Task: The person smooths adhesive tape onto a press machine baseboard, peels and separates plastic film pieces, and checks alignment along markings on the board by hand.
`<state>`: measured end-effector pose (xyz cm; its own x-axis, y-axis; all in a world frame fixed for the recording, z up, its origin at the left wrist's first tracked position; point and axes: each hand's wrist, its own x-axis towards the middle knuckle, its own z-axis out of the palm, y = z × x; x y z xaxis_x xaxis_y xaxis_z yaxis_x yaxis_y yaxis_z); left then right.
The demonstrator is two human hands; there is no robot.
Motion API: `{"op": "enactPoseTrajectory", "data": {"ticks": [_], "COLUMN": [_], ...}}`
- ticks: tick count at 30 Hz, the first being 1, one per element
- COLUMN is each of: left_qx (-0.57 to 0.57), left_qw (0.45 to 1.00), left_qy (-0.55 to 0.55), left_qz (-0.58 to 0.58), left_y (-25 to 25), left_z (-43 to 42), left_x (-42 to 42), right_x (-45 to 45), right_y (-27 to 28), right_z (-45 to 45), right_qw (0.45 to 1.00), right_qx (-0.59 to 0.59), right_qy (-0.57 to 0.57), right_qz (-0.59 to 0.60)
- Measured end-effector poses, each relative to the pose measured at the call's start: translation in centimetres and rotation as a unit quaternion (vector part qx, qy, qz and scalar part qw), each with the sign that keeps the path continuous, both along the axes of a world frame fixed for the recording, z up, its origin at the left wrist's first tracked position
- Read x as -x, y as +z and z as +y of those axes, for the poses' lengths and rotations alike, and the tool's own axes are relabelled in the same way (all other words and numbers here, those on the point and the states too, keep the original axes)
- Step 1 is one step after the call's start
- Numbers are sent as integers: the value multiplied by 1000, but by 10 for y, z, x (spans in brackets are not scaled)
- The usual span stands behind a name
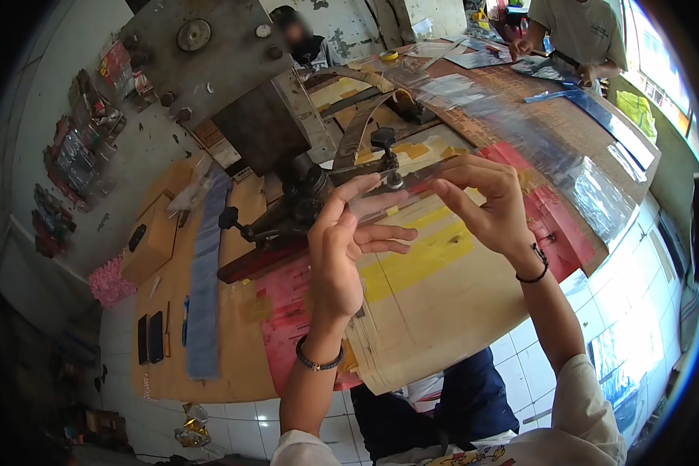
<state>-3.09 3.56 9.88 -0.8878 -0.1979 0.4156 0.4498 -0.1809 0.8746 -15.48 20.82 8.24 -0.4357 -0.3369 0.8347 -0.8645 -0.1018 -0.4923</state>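
Note:
My left hand (pixel 338 268) is raised over the work board, its thumb near the index finger and the other fingers stretched to the right. Facing it, my right hand (pixel 489 202) is bent into a pinch. Between them is what looks like a small clear plastic piece (pixel 380 204), faint and hard to make out, with both hands' fingertips at its edges. Just behind the hands stands a dark metal press (pixel 303 182) with black knobs and a long bar. Beneath them lies a tan sheet (pixel 435 311) with yellow tape (pixel 419 264) across it.
Red sheeting (pixel 555 233) covers parts of the table on both sides. Left lie a grey-blue strip (pixel 206 287), two dark phone-like objects (pixel 156 337) and a pen (pixel 185 320). Another person (pixel 582 39) handles sheets at the far right table; a second person (pixel 307 43) is behind the press.

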Motion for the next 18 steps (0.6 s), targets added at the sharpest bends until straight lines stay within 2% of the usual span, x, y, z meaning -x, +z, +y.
{"op": "enactPoseTrajectory", "data": {"ticks": [1,3,4,8,9,11,13,14,15,17,18], "left_qx": [-19,85,134,166,254,422,442,451,415,427,477], "left_qw": [1000,995,987,981,952,856,812,783,802,826,824], "left_qy": [-19,51,87,94,148,245,329,371,390,360,304], "left_qz": [16,7,-2,41,90,172,194,210,180,77,30], "left_y": [-2,-6,-8,-16,-17,-21,-22,-21,-17,-24,-35], "left_z": [-1,-4,-5,-9,-13,-25,-32,-33,-26,-6,9], "left_x": [0,3,4,12,16,17,11,6,-7,-41,-58], "right_x": [-2,-6,-9,-18,-20,-20,-26,-29,-33,-44,-51], "right_y": [1,0,-3,-6,-6,-21,-36,-44,-51,-63,-63], "right_z": [0,-1,-2,-6,-7,-10,-9,-6,-6,0,2], "right_qw": [1000,1000,999,974,958,950,933,938,935,922,926], "right_qx": [-8,-26,-20,-8,-9,-15,-21,-60,-113,-214,-263], "right_qy": [-2,-5,7,92,124,126,130,117,107,77,31], "right_qz": [3,5,-32,-209,-260,-286,-334,-319,-319,-314,-269]}}
